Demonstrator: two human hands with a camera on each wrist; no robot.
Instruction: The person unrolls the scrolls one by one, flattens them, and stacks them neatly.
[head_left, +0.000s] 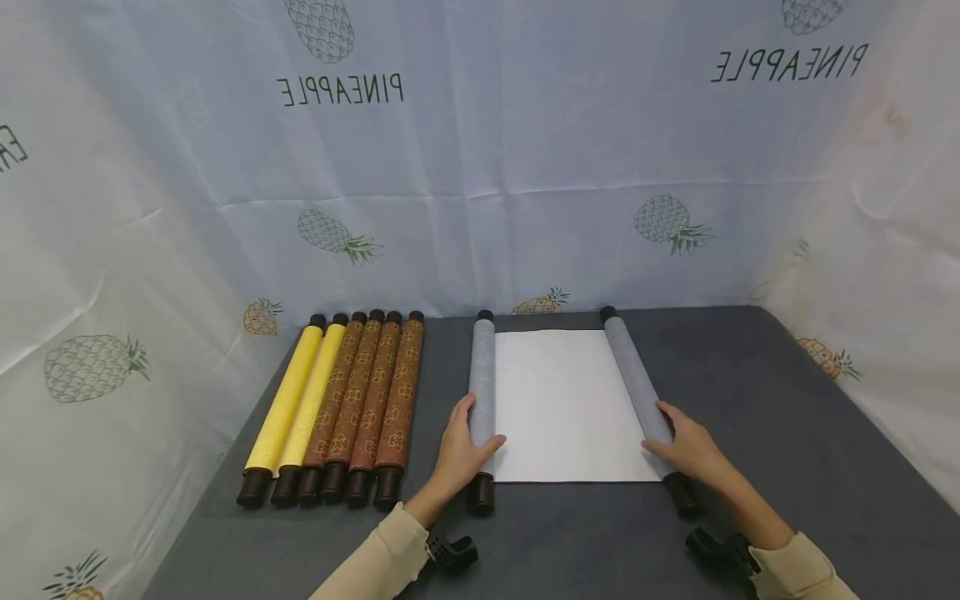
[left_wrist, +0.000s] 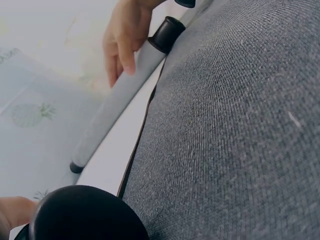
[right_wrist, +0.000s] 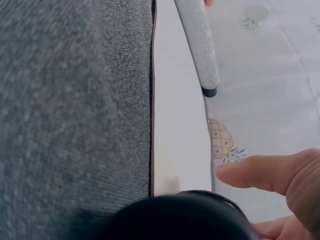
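Observation:
A hanging scroll lies partly unrolled, its white sheet point(head_left: 562, 408) flat between a grey left roll point(head_left: 483, 358) and a slanting grey right roll point(head_left: 628, 358), both with dark end knobs. My left hand point(head_left: 461, 448) grips the near part of the left roll, thumb on the sheet side and fingers on the outer side. Likewise, my right hand point(head_left: 692, 448) holds the right roll near its lower knob. In the left wrist view the right hand point(left_wrist: 124, 37) drapes its fingers over that roll. The right wrist view has the right thumb point(right_wrist: 265, 172) beside a dark knob point(right_wrist: 175, 222).
Left of the scroll, two yellow rolled scrolls point(head_left: 288, 400) and several brown flower-patterned ones point(head_left: 401, 392) lie side by side on the dark grey tabletop point(head_left: 585, 542). A white curtain point(head_left: 480, 150) with pineapple prints hangs behind and along both sides.

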